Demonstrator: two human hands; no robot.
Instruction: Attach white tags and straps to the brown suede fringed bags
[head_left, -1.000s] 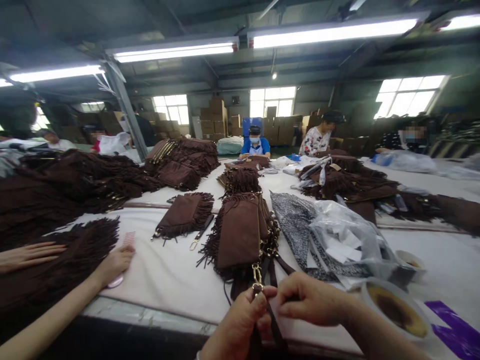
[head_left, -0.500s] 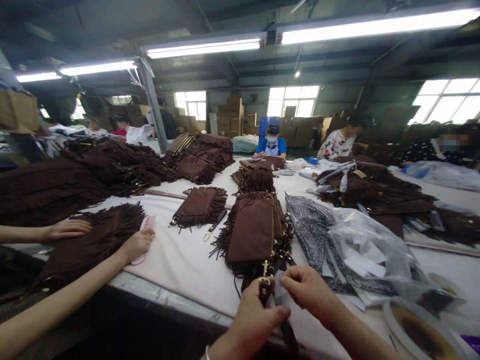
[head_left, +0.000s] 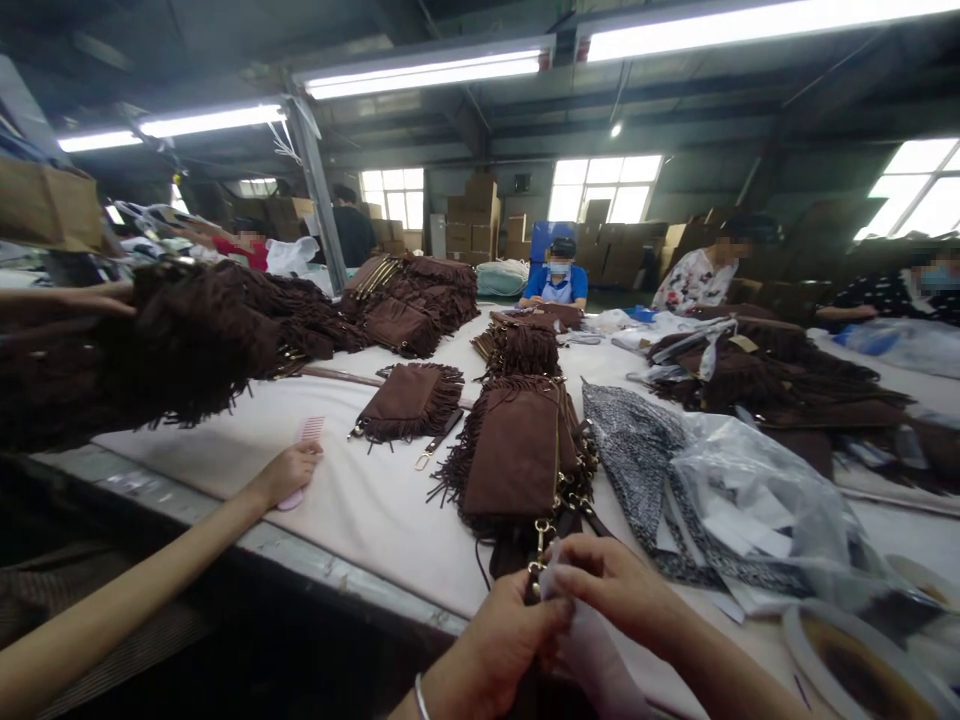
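Observation:
At the table's near edge my left hand (head_left: 501, 637) is closed around the brown strap by its gold clasp (head_left: 541, 540). Pinched in the fingers of my right hand (head_left: 616, 585) is a thin translucent wrapper (head_left: 589, 650), which hangs down over the strap beside my left thumb. Just beyond both hands lies a stack of brown fringed bags (head_left: 511, 455), with gold zips and clips along its right side. A single fringed bag (head_left: 406, 398) and a loose strap with a gold hook (head_left: 440, 440) rest to the left of the stack.
At the left, a co-worker's hand (head_left: 289, 472) holds a pink comb (head_left: 311, 432); their other hand is at a dark fringed bag. Grey patterned material (head_left: 634, 455), a clear plastic bag (head_left: 757, 500) and a round tape roll (head_left: 855, 665) lie right. Brown bag piles and seated people are farther back.
The wrapper now extends down over the strap between my hands. At the left, the co-worker's fringed bag has moved up and away from the table's near edge. The view has shifted slightly.

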